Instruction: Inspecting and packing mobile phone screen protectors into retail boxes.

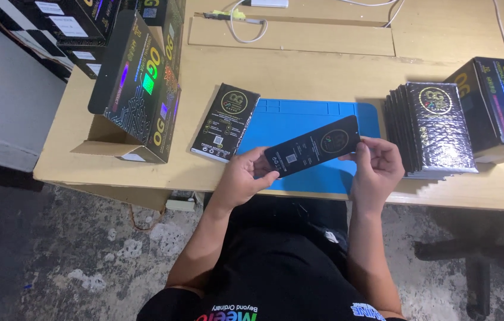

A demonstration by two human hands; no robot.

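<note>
Both hands, left hand (245, 177) and right hand (375, 166), grip a black panel (312, 145) (slightly tilted) by its ends over the blue mat (299, 119).

Even overhead light, sharp focus, glare on glossy boxes (139, 83), edges bowed

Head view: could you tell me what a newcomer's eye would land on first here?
First, the flat black rectangular panel held tilted between the left hand and the right hand, above the bright blue rubber work mat at the near edge of the wooden table. Next, the stack of shiny black padded pouches to the right of the mat, and the open black printed cardboard box at the table's left.
</note>
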